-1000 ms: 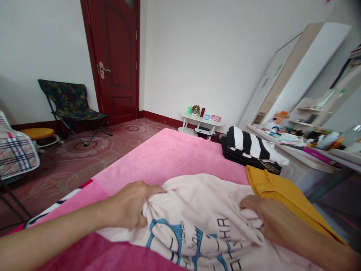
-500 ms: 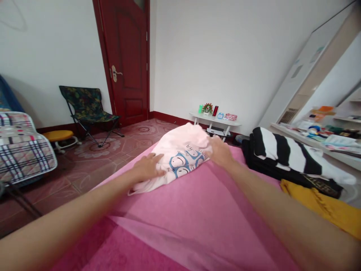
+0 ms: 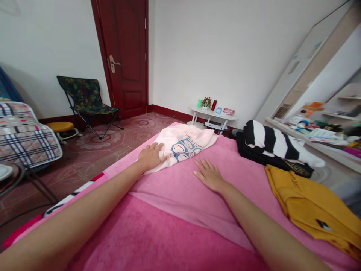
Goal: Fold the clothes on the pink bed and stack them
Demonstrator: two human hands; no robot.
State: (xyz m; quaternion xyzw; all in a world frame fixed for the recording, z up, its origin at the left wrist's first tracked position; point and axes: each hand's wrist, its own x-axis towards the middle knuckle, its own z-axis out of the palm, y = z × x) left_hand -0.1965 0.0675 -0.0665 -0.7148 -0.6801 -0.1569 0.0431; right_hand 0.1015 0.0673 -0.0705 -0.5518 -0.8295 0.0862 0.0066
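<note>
L hand (image 3: 151, 156) lies palm-down, fingers spread, on pale shirt's (image 3: 184, 142) lower-left part, ctr frame; nothing clamped. R hand (image 3: 209, 175) flat, fingers apart, on pink bed cover (image 3: 172, 188), just below shirt, not touching. I judge shirt's long axis runs lower L to upper R, away from L hand, the nearer one. Yellow garment (image 3: 313, 205) lower R.

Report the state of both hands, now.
Left hand: on the pale printed cloth; whether it grips any cannot be told.
Right hand: spread open, palm down over the pink cover, holding nothing.
</note>
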